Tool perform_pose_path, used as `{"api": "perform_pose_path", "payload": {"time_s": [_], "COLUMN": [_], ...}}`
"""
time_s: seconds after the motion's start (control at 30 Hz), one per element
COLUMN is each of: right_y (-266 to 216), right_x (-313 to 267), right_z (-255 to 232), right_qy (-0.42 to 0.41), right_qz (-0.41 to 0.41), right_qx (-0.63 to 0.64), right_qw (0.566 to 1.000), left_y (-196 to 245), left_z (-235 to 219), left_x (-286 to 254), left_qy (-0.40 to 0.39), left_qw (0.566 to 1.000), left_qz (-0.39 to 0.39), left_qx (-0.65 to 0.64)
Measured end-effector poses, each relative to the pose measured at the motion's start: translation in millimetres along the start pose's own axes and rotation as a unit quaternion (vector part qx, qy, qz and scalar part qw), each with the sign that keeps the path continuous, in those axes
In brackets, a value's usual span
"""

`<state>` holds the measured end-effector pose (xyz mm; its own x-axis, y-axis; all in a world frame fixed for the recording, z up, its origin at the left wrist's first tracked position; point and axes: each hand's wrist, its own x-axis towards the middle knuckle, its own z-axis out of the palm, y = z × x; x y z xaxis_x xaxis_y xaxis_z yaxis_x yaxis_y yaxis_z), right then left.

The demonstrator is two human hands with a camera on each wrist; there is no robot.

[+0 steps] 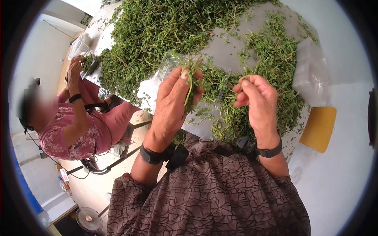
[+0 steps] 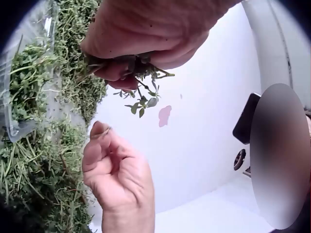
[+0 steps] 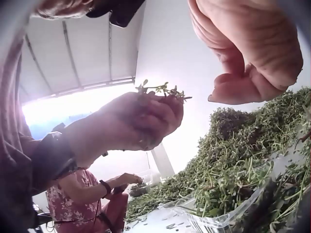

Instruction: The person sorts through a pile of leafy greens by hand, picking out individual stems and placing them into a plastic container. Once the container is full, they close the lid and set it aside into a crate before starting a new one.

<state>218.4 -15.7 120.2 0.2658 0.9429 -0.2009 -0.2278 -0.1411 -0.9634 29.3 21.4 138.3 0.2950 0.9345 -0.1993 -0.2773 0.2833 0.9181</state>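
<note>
My left hand (image 1: 168, 104) holds a small bunch of leafy green stems (image 1: 191, 84) upright, its thumb pressed along them. In the left wrist view, leaf sprigs (image 2: 142, 103) poke out below the curled fingers. Off to the right, my right hand (image 1: 260, 100) pinches a thin bit of stem (image 2: 103, 132) between thumb and fingertips, apart from the bunch. A clear plastic container (image 1: 167, 65) lies beyond the left hand, partly hidden by it. In the right wrist view, greens fill the clear container (image 3: 233, 219).
A large heap of green stems (image 1: 157, 31) covers the far table, with another pile (image 1: 271, 59) on the right. Stacked clear containers (image 1: 311, 72) stand at the right edge beside a yellow board (image 1: 319, 129). At left sits another person (image 1: 75, 126), hands at a container.
</note>
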Motion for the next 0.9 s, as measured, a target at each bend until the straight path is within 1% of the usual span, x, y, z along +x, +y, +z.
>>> {"api": "perform_pose_path", "payload": {"time_s": [0.03, 0.1, 0.13, 0.17, 0.2, 0.23, 0.27, 0.33, 0.37, 0.43, 0.47, 0.53, 0.57, 0.6, 0.63, 0.67, 0.7, 0.77, 0.8, 0.83, 0.9], "right_y": [3.1, 11.8, 14.6, 16.2, 16.3, 17.0, 18.4, 21.1, 21.7, 22.2, 22.7, 24.6, 26.6, 29.8, 33.3, 36.8, 39.8, 44.5, 48.2, 46.1, 42.2], "right_x": [0.3, 4.2, 5.9, 7.2, 6.8, 6.4, 5.9, 6.0, 6.4, 6.8, 6.3, 5.1, 4.8, 5.0, 4.9, 4.3, 2.9, 0.5, -0.7, -1.7, -2.7], "right_z": [6.1, 12.6, 16.4, 18.0, 16.1, 14.3, 12.7, 10.0, 9.2, 7.9, 7.7, 7.3, 5.4, 1.4, -2.1, -4.3, -4.4, -3.1, -1.4, 0.8, 5.2], "right_qy": [-0.006, -0.021, -0.032, -0.042, -0.058, -0.059, -0.060, -0.067, -0.070, -0.093, -0.095, -0.074, -0.077, -0.064, -0.050, -0.045, -0.048, -0.057, -0.059, -0.068, -0.083], "right_qz": [0.003, 0.006, 0.022, 0.036, 0.054, 0.055, 0.052, 0.047, 0.048, 0.044, 0.046, 0.013, 0.014, 0.003, -0.009, -0.026, -0.025, -0.033, -0.057, -0.064, -0.091], "right_qx": [-0.012, -0.026, -0.052, -0.077, -0.109, -0.112, -0.125, -0.141, -0.142, -0.170, -0.173, -0.196, -0.198, -0.218, -0.237, -0.256, -0.259, -0.303, -0.306, -0.334, -0.377], "right_qw": [1.000, 0.999, 0.998, 0.996, 0.991, 0.990, 0.989, 0.987, 0.986, 0.980, 0.979, 0.978, 0.977, 0.974, 0.970, 0.965, 0.964, 0.951, 0.949, 0.938, 0.918], "left_y": [-3.4, -17.1, -18.5, -33.0, -33.0, -33.0, -35.0, -38.0, -36.5, -31.8, -30.8, -34.1, -35.3, -35.6, -38.2, -43.2, -48.0, -55.6, -58.2, -61.3, -67.0], "left_z": [3.2, 5.3, 6.8, -2.2, -0.6, 0.9, -1.9, -12.6, -16.5, -22.1, -23.3, -32.0, -35.7, -36.7, -39.2, -42.3, -44.5, -41.3, -39.5, -37.8, -36.4], "left_x": [5.0, 15.3, 18.0, 23.8, 21.3, 17.1, 15.0, 11.2, 10.7, 11.0, 9.2, 6.5, 4.7, 0.7, -1.0, -3.3, -5.6, -8.1, -9.4, -10.7, -12.9], "left_qy": [0.017, 0.051, 0.029, -0.001, 0.003, 0.008, 0.012, -0.003, 0.000, -0.022, -0.004, 0.010, 0.022, 0.050, 0.052, 0.050, 0.049, 0.058, 0.045, 0.031, 0.034], "left_qw": [1.000, 0.997, 0.993, 0.984, 0.974, 0.961, 0.961, 0.967, 0.967, 0.957, 0.958, 0.959, 0.959, 0.954, 0.955, 0.936, 0.912, 0.908, 0.884, 0.857, 0.851], "left_qz": [0.002, -0.036, -0.045, -0.054, -0.052, -0.051, -0.053, -0.025, -0.026, 0.000, 0.023, 0.037, 0.051, 0.062, 0.061, 0.100, 0.139, 0.146, 0.170, 0.194, 0.202], "left_qx": [0.003, 0.047, 0.105, 0.168, 0.221, 0.273, 0.270, 0.255, 0.254, 0.289, 0.285, 0.281, 0.280, 0.288, 0.285, 0.335, 0.383, 0.389, 0.433, 0.477, 0.484]}}
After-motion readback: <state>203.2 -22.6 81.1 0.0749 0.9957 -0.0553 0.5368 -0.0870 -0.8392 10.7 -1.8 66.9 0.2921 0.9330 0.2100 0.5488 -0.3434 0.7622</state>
